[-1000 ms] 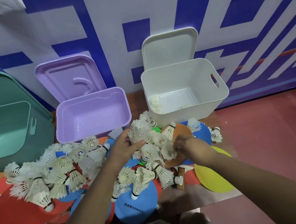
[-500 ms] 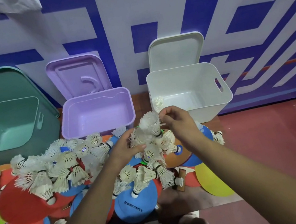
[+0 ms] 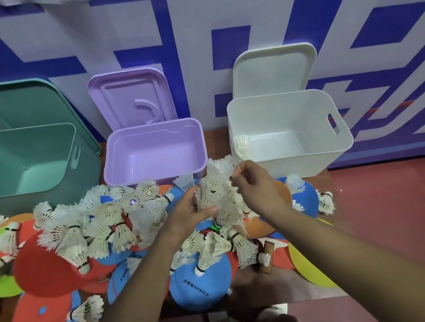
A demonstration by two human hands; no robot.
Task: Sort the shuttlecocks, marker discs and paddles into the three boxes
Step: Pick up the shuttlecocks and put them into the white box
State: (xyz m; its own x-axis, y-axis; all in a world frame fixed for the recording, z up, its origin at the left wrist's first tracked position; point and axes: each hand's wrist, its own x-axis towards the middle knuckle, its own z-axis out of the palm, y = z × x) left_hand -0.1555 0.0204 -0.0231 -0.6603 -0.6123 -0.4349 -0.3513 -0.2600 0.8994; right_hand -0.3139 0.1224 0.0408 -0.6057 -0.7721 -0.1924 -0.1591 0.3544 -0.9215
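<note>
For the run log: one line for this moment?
left hand: grips shuttlecock stack | right hand: pinches its top | white box: shuttlecocks inside

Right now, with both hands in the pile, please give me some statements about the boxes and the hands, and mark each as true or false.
1. The white box holds a shuttlecock. True.
2. The purple box is full. False: nothing shows inside it.
3. The white box is closed. False: its lid stands behind it, against the wall.
4. The left hand and the right hand both hold the shuttlecock bunch. True.
5. The teal box stands between the other two. False: it is at the far left; the purple box is in the middle.
</note>
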